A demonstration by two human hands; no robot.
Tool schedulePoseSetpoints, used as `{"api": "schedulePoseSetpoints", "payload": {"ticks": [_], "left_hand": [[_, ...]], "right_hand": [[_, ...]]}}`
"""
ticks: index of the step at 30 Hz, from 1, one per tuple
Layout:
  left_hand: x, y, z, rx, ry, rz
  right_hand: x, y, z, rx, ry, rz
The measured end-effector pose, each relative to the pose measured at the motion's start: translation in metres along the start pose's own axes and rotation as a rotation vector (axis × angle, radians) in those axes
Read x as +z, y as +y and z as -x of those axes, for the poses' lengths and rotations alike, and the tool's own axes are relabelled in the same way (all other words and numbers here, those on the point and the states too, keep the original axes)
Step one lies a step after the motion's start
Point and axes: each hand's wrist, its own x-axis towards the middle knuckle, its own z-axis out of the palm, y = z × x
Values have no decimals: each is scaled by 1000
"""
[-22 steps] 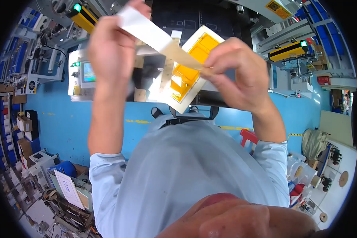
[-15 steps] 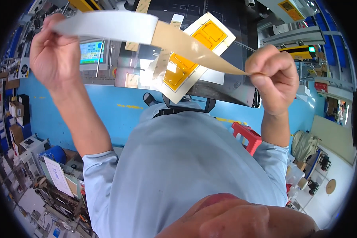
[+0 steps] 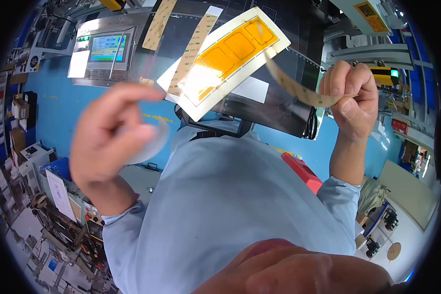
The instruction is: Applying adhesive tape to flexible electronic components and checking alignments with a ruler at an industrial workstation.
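My right hand pinches one end of a tan tape strip with small printed marks, which curves down and left toward a pale panel. That panel, white-bordered with orange-yellow outlined sections, lies slantwise over the dark work surface. Left of the panel my left hand is smeared by motion, index finger and thumb apart. A blurred whitish strip shows beside its thumb; whether the fingers grip it I cannot tell. Another tan tape strip runs onto the panel's left part.
A further tape strip lies at the far left of the work surface. White paper sits beside the panel. A control screen stands at the left, and a red stool at the lower right.
The whitish strip has come away from the tan tape stretched between my hands. My left hand has swung down and right; my right hand keeps the tape, which now curls.
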Motion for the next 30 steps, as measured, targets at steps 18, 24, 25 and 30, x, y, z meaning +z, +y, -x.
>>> {"api": "schedulePoseSetpoints", "payload": {"ticks": [18, 24, 25, 30], "left_hand": [[143, -18, -24, -404, 425, 17], [139, -8, -42, -469, 445, -332], [138, -8, -43, -473, 425, -378], [136, -13, -52, -461, 428, -494]], "right_hand": [[-30, 59, -12, 344, 56, 476], [-32, 81, -27, 291, 40, 612], [-32, 83, -27, 272, 16, 694], [-34, 89, -29, 284, 11, 745]]}}
